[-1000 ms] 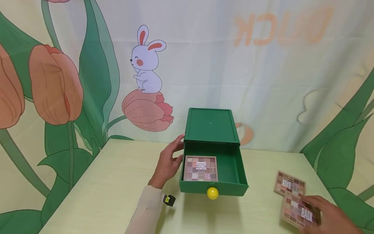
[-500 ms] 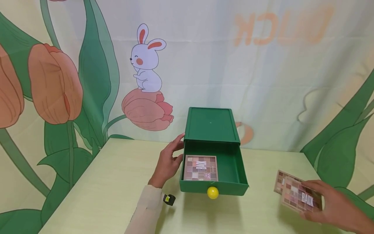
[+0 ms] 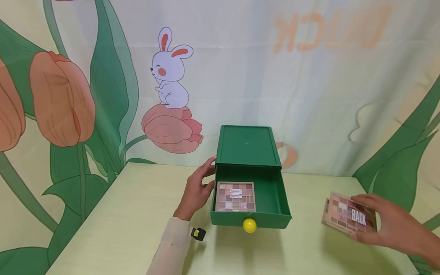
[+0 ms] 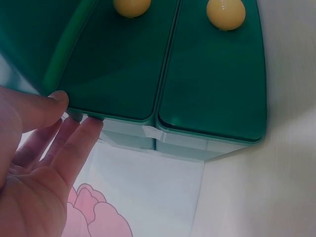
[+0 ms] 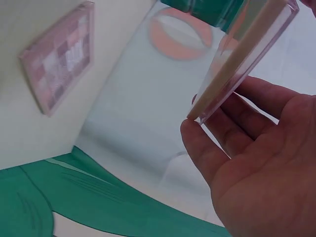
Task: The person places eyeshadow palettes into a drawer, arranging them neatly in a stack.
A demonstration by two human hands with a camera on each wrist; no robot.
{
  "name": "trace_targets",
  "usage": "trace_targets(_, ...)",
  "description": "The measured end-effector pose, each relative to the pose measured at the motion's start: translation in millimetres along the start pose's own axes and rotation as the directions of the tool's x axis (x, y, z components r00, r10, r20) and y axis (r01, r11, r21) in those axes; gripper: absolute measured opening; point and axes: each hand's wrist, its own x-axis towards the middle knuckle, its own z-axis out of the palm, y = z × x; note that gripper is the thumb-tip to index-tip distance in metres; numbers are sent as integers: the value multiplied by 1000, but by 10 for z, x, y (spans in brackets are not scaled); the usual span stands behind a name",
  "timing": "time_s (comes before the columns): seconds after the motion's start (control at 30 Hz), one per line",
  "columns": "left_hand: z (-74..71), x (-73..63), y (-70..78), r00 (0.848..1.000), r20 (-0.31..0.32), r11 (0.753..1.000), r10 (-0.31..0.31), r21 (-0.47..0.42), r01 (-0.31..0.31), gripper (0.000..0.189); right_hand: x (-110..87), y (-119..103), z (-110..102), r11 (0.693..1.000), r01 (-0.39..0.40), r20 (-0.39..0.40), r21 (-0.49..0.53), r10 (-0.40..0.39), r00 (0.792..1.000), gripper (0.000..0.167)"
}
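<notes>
My right hand [image 3: 395,223] pinches a clear-lidded eyeshadow palette [image 3: 354,214] marked "BACK" by its right edge, raised above the table at the right. Behind it lies another palette [image 5: 61,59], largely hidden in the head view. A third palette [image 3: 235,196] sits in the left part of the pulled-out top drawer [image 3: 269,196] of a green drawer cabinet [image 3: 246,145]. At the cabinet's left side, my left hand [image 3: 194,193] rests with fingers extended; in the left wrist view its thumb and fingertips touch the cabinet's front edge and side.
A yellow knob [image 3: 249,225] sticks out from the drawer's front. Two lower drawers, each with a knob [image 4: 225,12], are closed. The pale table [image 3: 130,225] ends at a printed curtain [image 3: 240,68] behind the cabinet. A small black device [image 3: 198,233] is by my left wrist.
My right hand has lifted the palette from the table and moved it farther back, so it now covers most of the one lying there. The left hand has stayed at the cabinet.
</notes>
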Motion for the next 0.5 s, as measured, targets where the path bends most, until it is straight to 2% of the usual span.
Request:
trace_targets(0.23,-8,9,9,1000,-1,1000,26,-2,-26,88,54,-110,-135,999,30,-12,-14,-31,999,101)
trace_targets(0.5,6,5,-12,1000,-3,1000,19,-4,-20,89,114,-251,-284,997,72,-27,-16,-72,997,100)
